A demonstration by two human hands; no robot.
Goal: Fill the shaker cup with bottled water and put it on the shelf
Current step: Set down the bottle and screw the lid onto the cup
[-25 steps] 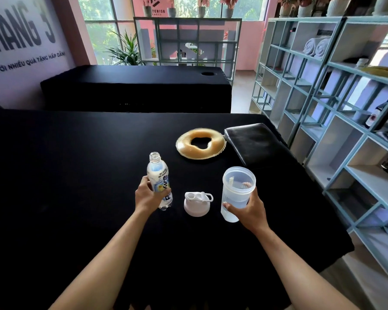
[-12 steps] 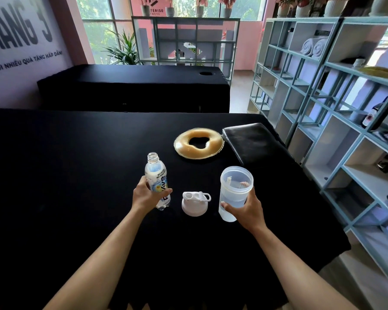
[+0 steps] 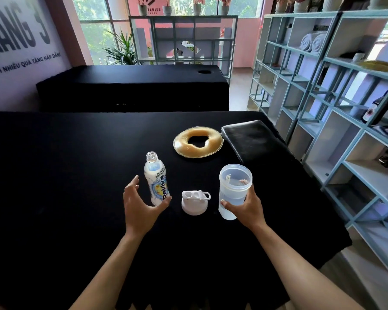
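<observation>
A person is standing over a table draped in black cloth (image 3: pixel 76 175), both bare forearms reaching forward. The left hand (image 3: pixel 139 204) is hanging open, fingers spread in a loose curve and gripping nothing; just beyond its fingertips, an uncapped clear plastic water bottle with a blue-and-white label (image 3: pixel 156 182) is standing upright on its own. The thumb appears to sit just beside the bottle's base, though contact is unclear. The right hand (image 3: pixel 246 206) is wrapping around the lower wall of a translucent plastic shaker cup (image 3: pixel 234 189), fingers closing behind it and thumb in front. The cup is open-topped and is showing water in its lower part. Between the two hands, a white round flip-spout lid (image 3: pixel 194 202) is lying on the cloth. Beyond the fingers lie an amber gel ring cushion (image 3: pixel 197 142) and a black padded cushion (image 3: pixel 253 139). The pale blue grid shelf (image 3: pixel 323 104) is standing to the right.

Pouring looks finished. The next move probably calls for the free left hand to fetch the lid and fasten it before shelving.
</observation>
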